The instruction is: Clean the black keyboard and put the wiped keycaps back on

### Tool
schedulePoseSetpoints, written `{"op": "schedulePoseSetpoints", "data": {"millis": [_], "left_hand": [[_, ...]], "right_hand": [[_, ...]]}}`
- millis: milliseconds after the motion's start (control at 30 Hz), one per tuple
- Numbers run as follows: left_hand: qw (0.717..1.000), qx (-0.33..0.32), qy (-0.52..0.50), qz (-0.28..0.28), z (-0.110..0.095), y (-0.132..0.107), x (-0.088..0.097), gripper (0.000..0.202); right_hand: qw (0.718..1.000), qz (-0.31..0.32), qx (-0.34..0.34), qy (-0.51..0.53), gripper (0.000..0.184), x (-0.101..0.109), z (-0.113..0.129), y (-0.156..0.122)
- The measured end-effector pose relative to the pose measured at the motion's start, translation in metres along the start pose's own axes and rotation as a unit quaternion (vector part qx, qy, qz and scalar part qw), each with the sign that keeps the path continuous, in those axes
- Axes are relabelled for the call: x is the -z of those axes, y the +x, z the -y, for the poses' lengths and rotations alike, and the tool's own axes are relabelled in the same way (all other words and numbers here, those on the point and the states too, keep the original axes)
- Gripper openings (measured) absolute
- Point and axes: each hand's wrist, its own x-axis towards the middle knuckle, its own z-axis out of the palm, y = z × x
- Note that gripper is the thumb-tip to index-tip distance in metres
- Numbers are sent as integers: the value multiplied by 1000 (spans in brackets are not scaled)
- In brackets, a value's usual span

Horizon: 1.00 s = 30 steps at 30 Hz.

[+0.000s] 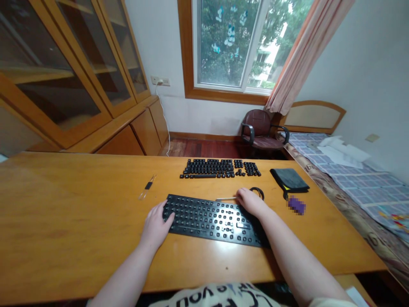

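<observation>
A black keyboard [201, 217] with its keycaps off lies slightly askew on the wooden table, its bare switch posts showing. My left hand [156, 224] grips its left end, thumb on the top face and fingers along the edge. Over the far edge, towards the right, my right hand [251, 201] is closed around a thin pale stick [226, 198] that points left. What kind of stick it is cannot be made out. My right forearm covers part of the keyboard's right end. Behind this hand a black cable [261, 192] lies coiled.
Removed black keycaps [209, 167] stand in keyboard order along the table's far side. A small tool with a black middle [148, 185] lies left. On the right are a folded grey cloth [290, 179] and a purple blurred item [296, 205]. A chair [263, 130] stands beyond.
</observation>
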Motion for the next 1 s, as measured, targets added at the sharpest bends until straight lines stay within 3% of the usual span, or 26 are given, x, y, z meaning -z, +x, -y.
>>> {"op": "schedulePoseSetpoints", "data": {"millis": [133, 267, 433, 500, 633, 733, 867, 1000], "left_hand": [[1000, 6, 26, 14, -6, -8, 9, 50], [996, 43, 57, 61, -14, -20, 22, 55], [998, 6, 34, 60, -13, -31, 26, 53], [999, -8, 20, 48, -9, -35, 25, 53], [999, -16, 3, 42, 5, -47, 27, 54], [999, -13, 2, 42, 15, -60, 30, 53], [999, -13, -2, 33, 18, -75, 33, 51], [1000, -22, -12, 17, 16, -77, 33, 47]], "right_hand": [[995, -65, -71, 25, 24, 5, -9, -29], [994, -89, -55, 12, 34, 3, -9, -68], [998, -53, 2, -23, 37, -3, 16, -96], [998, -40, -4, -38, 36, 1, 14, -102], [993, -57, -79, -63, 30, 25, -13, -115], [995, -73, -56, -46, 29, 37, -19, -119], [998, -53, 20, -12, 31, 22, 8, -112], [998, -46, 15, -37, 32, -2, 36, -100]]}}
